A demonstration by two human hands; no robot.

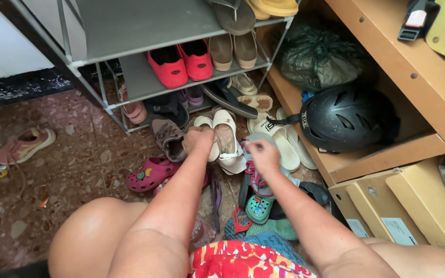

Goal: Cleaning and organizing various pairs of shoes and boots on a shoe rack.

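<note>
My left hand [198, 139] is closed on a white flat shoe [207, 124] that lies in a pile of footwear on the floor, beside a second white shoe [227, 141]. My right hand [262, 154] grips a grey sandal with pink and purple straps [256, 172] just to the right. Around them lie a brown strapped sandal [168, 136], a pink clog [150, 174], a teal clog [258, 207] and white slides [284, 146]. My bare knees fill the bottom of the view.
A grey metal shoe rack [145, 77] stands ahead, with red shoes [181, 64], beige shoes and sandals on its shelves. A black helmet [343, 117] sits on a wooden shelf [387, 152] at right, above cardboard boxes [403, 206]. A pink sneaker [24, 145] lies far left.
</note>
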